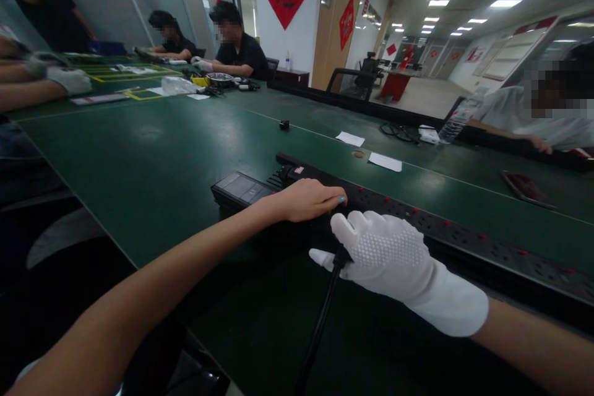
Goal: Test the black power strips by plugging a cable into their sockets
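Observation:
A long black power strip [445, 223] with red switches runs across the green table from the middle to the right edge. My bare left hand [309, 199] is closed over the near end of the strip, fingers bent down against it; their undersides are hidden. Just right of it, my right hand [387, 247], in a white dotted glove, grips a black plug [342, 257] between thumb and fingers. A black cable [320, 322] hangs from that plug toward the bottom. Whether the plug touches the strip I cannot tell. A dark handheld meter-like box [241, 190] lies beside my left hand.
A small black part [284, 125] and white paper slips [385, 161] lie beyond the strip. Farther right are a clear bottle [457, 117], coiled cable [399, 131] and a dark phone-like slab [526, 189]. Several people sit around the table; a co-worker's gloved hand [69, 80] rests at left.

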Demonstrator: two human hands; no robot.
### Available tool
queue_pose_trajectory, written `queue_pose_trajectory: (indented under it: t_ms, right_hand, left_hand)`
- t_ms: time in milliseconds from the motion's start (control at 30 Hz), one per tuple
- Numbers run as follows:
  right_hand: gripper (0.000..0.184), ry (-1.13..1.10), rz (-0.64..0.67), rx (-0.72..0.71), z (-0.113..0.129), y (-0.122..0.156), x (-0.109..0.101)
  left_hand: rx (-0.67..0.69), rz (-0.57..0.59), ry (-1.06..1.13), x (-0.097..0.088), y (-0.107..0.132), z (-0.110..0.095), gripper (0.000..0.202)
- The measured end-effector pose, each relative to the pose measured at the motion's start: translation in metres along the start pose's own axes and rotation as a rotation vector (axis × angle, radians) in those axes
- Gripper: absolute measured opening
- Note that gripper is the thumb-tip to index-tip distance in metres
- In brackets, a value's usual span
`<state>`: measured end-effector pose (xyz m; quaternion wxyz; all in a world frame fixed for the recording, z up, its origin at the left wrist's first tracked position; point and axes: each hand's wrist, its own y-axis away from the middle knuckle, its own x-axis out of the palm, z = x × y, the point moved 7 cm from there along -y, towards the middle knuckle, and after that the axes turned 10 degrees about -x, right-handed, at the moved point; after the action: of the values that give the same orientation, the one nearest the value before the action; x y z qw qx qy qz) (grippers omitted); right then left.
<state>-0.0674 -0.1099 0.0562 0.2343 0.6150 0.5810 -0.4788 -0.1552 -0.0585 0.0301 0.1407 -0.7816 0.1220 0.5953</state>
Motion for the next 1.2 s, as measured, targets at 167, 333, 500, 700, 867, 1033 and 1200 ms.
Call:
queue_pose_trajectory:
  t_ms: [167, 333, 500, 700, 867, 1033, 1200]
  right_hand:
    - [0.029, -0.044, 0.044, -0.011, 0.003, 0.000, 0.003]
    - [0.023, -0.122, 0.081, -0.048, 0.000, 0.000, 0.007]
    - [0.030, -0.173, -0.023, -0.039, -0.006, 0.002, 0.011]
    - [0.035, -0.226, -0.078, 0.010, -0.010, 0.004, 0.013]
    - [0.036, -0.398, -0.103, 0.032, -0.017, 0.004, 0.016]
    - [0.053, -0.374, -0.015, 0.156, -0.022, 0.003, 0.025]
    - [0.048, -0.245, 0.125, 0.198, -0.017, 0.001, 0.022]
  left_hand:
    - [0.004, 0.018, 0.021, 0.002, 0.000, 0.001, 0.031]
    - [0.008, 0.022, 0.022, 0.002, 0.000, 0.001, 0.030]
    - [0.046, 0.028, 0.041, 0.003, 0.000, -0.002, 0.035]
    - [0.038, 0.071, 0.124, 0.007, 0.002, 0.001, 0.032]
    - [0.033, 0.089, 0.095, 0.009, -0.001, 0.004, 0.024]
    - [0.034, 0.089, 0.117, 0.009, 0.000, 0.004, 0.032]
    - [0.026, 0.081, 0.131, 0.009, 0.000, 0.004, 0.042]
